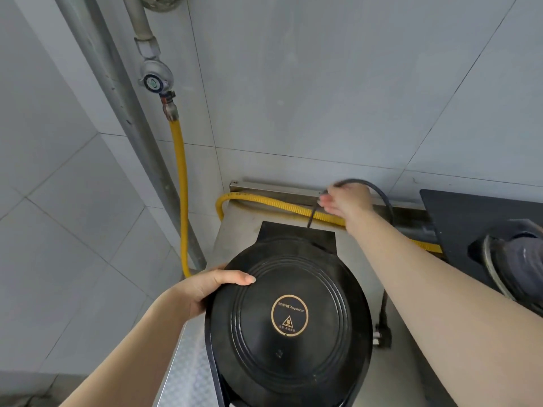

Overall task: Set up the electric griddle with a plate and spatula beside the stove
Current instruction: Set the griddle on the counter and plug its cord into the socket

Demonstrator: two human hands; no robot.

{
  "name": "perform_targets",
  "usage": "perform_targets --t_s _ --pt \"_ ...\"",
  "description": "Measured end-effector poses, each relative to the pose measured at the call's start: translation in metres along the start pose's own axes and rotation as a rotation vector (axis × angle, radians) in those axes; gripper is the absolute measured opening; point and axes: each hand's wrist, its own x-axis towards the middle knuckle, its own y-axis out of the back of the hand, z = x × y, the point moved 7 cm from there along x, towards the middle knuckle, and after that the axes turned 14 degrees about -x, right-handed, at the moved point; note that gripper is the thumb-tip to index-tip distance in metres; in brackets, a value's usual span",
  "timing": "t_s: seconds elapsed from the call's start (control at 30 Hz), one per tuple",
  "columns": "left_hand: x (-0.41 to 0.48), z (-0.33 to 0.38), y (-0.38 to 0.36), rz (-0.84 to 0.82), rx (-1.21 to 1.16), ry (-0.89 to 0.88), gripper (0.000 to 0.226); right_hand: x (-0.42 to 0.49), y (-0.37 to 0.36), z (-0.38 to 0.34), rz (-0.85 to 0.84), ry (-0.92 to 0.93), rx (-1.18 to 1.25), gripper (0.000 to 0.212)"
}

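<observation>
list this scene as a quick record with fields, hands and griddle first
left hand: grips the griddle's left rim, thumb on the lid
right hand: at the cord behind the griddle; grip blurred
griddle: lid closed, on the counter, left of the stove
plug: lying on the counter, right of the griddle
hose: yellow, runs along the wall
plate, spatula: not in view
</observation>
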Motion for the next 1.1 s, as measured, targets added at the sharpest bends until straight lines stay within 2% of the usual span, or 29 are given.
perform_targets --t_s 0.1,0.23,0.43,0.53,0.63,0.73,0.87,0.93,1.0,1.07,1.1 --pt "-0.003 0.007 -0.007 -0.016 0.033 -0.034 0.08 -0.018 -0.006 -0.051 -0.054 0.149 0.247 0.002" --pt "-0.002 0.006 -0.014 0.023 0.05 -0.037 0.075 -0.041 -0.004 -0.106 -0.173 0.209 0.553 0.004" --pt "0.003 -0.008 -0.009 0.157 -0.056 -0.012 0.071 -0.065 0.013 -0.112 -0.15 0.225 0.504 0.006" --pt "0.006 -0.012 -0.003 0.217 -0.092 -0.016 0.075 -0.071 0.02 -0.094 -0.144 0.159 0.485 0.007" --pt "0.007 -0.014 -0.001 0.281 -0.095 -0.05 0.067 -0.075 0.022 -0.071 -0.12 0.07 0.444 0.013" --pt "0.001 0.001 0.0 0.418 0.015 -0.222 0.059 -0.083 0.02 -0.047 -0.113 -0.013 0.446 0.014" --pt "-0.031 0.057 -0.016 0.565 0.262 -0.689 0.072 -0.102 0.014 -0.029 -0.199 -0.064 0.452 0.019" --pt "-0.048 0.091 -0.04 0.549 0.416 -0.884 0.075 -0.112 0.013 -0.029 -0.241 -0.073 0.452 0.022" --pt "-0.059 0.117 -0.076 0.454 0.609 -1.008 0.079 -0.122 0.018 -0.037 -0.264 -0.055 0.458 0.024" --pt "-0.064 0.132 -0.111 0.363 0.823 -1.051 0.073 -0.13 0.025 -0.044 -0.267 -0.038 0.451 0.024" --pt "-0.064 0.136 -0.124 0.337 0.918 -1.058 0.062 -0.132 0.03 -0.046 -0.262 -0.04 0.445 0.023"
